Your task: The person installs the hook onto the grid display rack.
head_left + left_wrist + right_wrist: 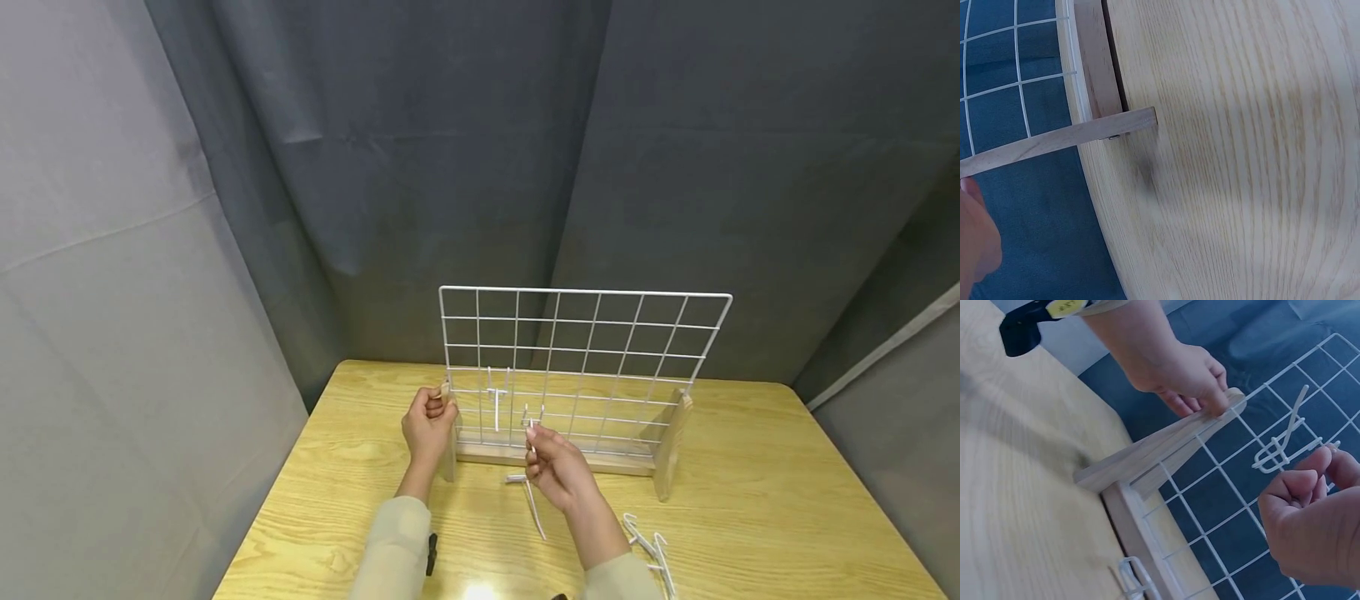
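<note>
A white wire grid panel (pixel 585 291) stands upright between two wooden end supports. My left hand (pixel 427 425) grips the upper end of the left wooden support (pixel 1085 132), its thumb against the wood in the right wrist view. Between the thumb and fingers of my right hand (pixel 558 471) is a white wire hook (pixel 526 414), held against the lower left part of the grid; the fingers cover much of it. To its left another white hook (pixel 497 410) hangs on the grid, its prong pointing outward.
On the wooden table (pixel 750 467), a loose white hook (pixel 534 506) lies in front of the stand. Further right lie more white hooks (pixel 663 562). The right wooden support (pixel 670 454) stands at the grid's other end. Dark curtains (pixel 450 167) hang behind.
</note>
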`<state>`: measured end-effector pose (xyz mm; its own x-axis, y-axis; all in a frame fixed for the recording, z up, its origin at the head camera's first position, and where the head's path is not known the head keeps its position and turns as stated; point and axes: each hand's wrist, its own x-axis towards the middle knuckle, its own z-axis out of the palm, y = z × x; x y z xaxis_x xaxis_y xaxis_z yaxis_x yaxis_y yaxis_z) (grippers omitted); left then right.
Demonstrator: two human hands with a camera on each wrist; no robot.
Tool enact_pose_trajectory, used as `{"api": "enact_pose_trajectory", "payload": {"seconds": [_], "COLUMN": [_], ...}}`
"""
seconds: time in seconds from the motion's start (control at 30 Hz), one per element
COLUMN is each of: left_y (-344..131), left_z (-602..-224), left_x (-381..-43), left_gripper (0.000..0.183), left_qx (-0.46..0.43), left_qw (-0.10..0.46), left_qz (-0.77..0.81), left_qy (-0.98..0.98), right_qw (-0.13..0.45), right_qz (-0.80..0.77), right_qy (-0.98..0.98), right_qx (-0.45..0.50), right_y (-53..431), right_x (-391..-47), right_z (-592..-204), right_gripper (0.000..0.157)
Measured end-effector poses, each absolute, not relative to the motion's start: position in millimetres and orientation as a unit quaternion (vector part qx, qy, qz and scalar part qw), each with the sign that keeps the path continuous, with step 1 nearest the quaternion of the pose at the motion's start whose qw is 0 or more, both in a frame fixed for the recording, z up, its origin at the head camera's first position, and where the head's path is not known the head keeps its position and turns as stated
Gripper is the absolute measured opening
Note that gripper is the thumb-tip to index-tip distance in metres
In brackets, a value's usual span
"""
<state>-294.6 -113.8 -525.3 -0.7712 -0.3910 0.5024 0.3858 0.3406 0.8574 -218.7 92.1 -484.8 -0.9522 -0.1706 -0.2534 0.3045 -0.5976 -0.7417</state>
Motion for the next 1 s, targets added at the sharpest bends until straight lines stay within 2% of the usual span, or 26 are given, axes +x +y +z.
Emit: {"api": "enact_pose_trajectory", "payload": {"seconds": [0.17,0.27,0.8,1.0], "left_y": [-115.2,-115.6,-113.1,-114.3], "left_z": [-523.2,-522.5,-526.5,-526.9], "left_x": [-294.2,-294.3,-294.2,-295.6], "left_gripper": [0.02,0.021,0.02,0.019], "left_qx": [0.0,0.0,0.001,-0.001], "left_qw": [0.336,0.337,0.331,0.344], "left_qz": [-0.569,-0.565,-0.57,-0.564], "left_qy": [-0.751,-0.753,-0.752,-0.751], "right_qw": [0.126,0.121,0.11,0.123], "right_qz": [-0.901,-0.906,-0.929,-0.927], "right_qy": [0.408,0.398,0.337,0.336], "right_qx": [0.079,0.077,0.103,0.112], "right_y": [92.0,91.6,83.5,81.1], "right_x": [-230.1,-236.8,-252.9,-257.5], "right_z": [-476.3,-471.2,-449.9,-451.1], "right_gripper": [0.009,0.004,0.01,0.01]}}
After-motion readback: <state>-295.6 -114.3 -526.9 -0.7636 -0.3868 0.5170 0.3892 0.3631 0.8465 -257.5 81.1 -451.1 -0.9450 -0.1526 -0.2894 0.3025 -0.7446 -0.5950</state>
